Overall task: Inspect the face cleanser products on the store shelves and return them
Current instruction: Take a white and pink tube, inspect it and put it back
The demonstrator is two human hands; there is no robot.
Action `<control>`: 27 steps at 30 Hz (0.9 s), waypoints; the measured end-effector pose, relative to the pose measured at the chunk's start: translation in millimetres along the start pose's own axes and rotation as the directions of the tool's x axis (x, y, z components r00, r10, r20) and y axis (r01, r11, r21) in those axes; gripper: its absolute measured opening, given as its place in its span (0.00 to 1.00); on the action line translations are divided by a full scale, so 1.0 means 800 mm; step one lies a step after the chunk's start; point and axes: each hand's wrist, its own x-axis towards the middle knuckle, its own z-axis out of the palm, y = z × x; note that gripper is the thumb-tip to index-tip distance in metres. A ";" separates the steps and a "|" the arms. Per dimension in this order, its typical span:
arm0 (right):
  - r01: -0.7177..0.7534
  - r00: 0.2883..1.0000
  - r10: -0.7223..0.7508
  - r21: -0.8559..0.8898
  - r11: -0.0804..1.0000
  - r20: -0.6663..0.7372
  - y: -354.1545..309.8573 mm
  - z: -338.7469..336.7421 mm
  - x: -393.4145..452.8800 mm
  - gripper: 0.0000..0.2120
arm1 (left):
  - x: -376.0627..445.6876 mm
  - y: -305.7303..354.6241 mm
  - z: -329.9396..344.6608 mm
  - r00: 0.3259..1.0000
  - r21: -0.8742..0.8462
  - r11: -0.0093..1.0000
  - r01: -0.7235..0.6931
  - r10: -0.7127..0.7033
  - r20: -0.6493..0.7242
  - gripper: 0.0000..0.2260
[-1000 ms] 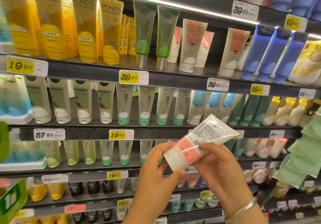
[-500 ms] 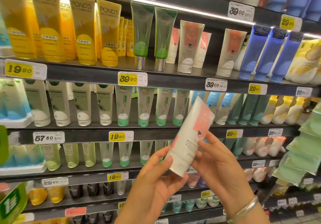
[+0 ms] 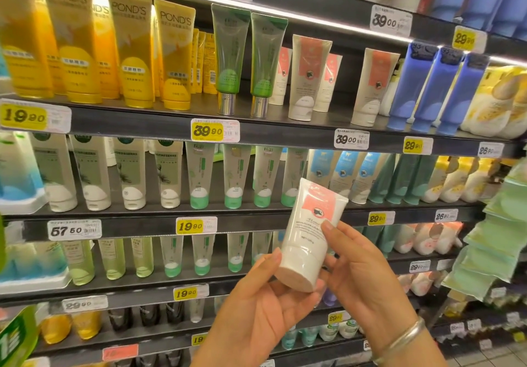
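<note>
Tube (image 3: 309,235) now upright between fingers (image 3: 332,231)

Dark store shelves (image 3: 285,135) with yellow price tags (image 3: 207,131), lit strip (image 3: 313,23) above, tiled floor (image 3: 496,359).

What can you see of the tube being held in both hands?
The white tube looks like glossy soft plastic, with a coral-pink label panel bearing a small dark animal mark and fine print too blurred to read. It stands nearly upright, flat white cap down, crimped end up and tilted right. The left hand cradles the cap end; the right hand pinches its right side. It is held in front of the shelves.
</note>
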 end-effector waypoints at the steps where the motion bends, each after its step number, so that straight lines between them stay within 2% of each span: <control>1: 0.000 1.000 0.000 0.002 1.000 -0.006 0.000 0.000 0.000 0.21 | 0.001 0.000 0.000 1.000 -0.008 1.000 -0.001 0.001 -0.001 0.48; 6: 0.017 1.000 -0.017 -0.013 1.000 0.003 -0.004 0.000 0.007 0.20 | 0.010 -0.001 -0.003 1.000 -0.022 1.000 -0.021 0.021 -0.012 0.47; 11: 0.079 0.996 -0.079 0.000 0.997 -0.038 -0.011 -0.003 0.019 0.20 | 0.025 -0.003 0.003 0.997 0.082 0.994 -0.079 0.079 -0.002 0.28; 15: 0.145 0.989 -0.145 0.007 0.989 -0.020 -0.019 -0.007 0.034 0.21 | 0.045 0.003 0.009 0.986 0.142 0.977 -0.158 0.165 -0.038 0.25; 23: 0.289 0.956 -0.263 -0.253 0.923 0.131 -0.041 0.005 0.071 0.35 | 0.097 0.040 0.034 0.938 0.290 0.896 -0.336 0.345 0.021 0.18; 27: 0.361 0.933 -0.340 -0.294 0.885 0.122 -0.066 0.002 0.099 0.31 | 0.126 0.052 0.046 0.916 0.404 0.829 -0.386 0.397 0.062 0.14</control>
